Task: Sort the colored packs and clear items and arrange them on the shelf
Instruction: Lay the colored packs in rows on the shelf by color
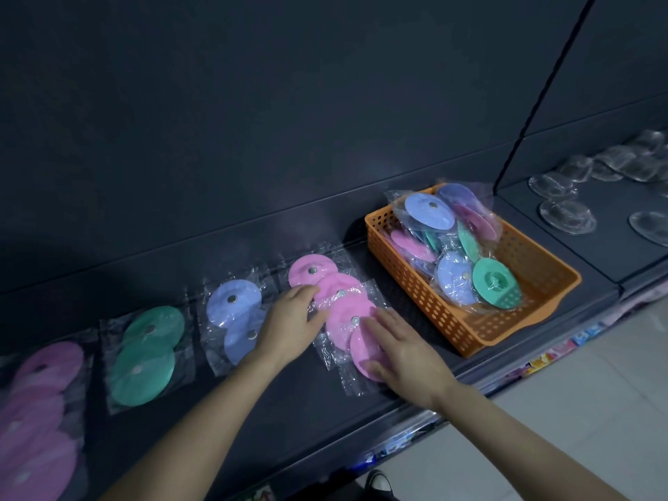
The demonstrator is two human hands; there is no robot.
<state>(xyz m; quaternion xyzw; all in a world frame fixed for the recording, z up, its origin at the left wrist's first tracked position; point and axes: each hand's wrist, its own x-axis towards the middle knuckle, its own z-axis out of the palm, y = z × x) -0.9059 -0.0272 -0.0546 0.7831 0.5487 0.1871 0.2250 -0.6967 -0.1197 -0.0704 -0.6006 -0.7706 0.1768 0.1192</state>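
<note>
On the dark shelf (pixel 296 421) lie rows of bagged round discs sorted by colour. A row of pink packs (pixel 339 305) runs front to back at the middle. My left hand (pixel 289 327) rests flat on its left side, fingers touching the second pack. My right hand (pixel 401 345) lies flat over the frontmost pink pack. To the left are two blue packs (pixel 235 301), two green packs (pixel 148 352) and a blurred pink row (pixel 39 410). An orange basket (pixel 513 320) on the right holds several mixed blue, pink and green packs (pixel 459 244).
Clear plastic items (pixel 567 211) are spread on the neighbouring shelf section at the far right, past a dark divider. Coloured price labels run along the shelf's front edge (pixel 542 363). A light tiled floor and a shoe (pixel 377 482) show below.
</note>
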